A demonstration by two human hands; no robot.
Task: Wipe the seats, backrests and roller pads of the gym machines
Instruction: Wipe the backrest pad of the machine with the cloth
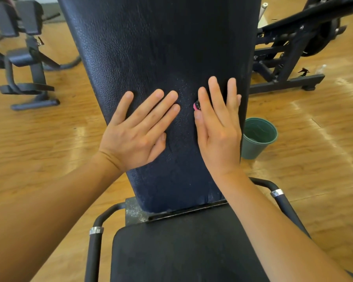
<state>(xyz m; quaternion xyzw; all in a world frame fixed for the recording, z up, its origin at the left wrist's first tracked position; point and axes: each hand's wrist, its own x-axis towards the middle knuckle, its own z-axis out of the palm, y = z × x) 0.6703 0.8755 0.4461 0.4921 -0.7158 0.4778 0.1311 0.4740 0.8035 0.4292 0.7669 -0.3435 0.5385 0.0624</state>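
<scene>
From the head camera, a big dark blue backrest fills the middle. It leans back and is bumpy like leather. Tiny wet-looking specks sit on it between the two hands.

The left hand lies flat on the backrest, near its left edge. Its fingers are straight and spread a little, and it holds nothing.

The right hand lies flat on the backrest too, near the right edge. Its fingers are straight and point up. A small pink and black thing peeks out by the thumb, under the hand. I cannot tell what it is. The two hands are near each other but do not touch.

Below the backrest is the black seat. Black handle bars with silver rings stick out on both sides of it.

A green bucket stands on the wood floor, just to the right of the backrest. Another black gym machine stands behind it on the right. More dark machines stand far off on the left.
</scene>
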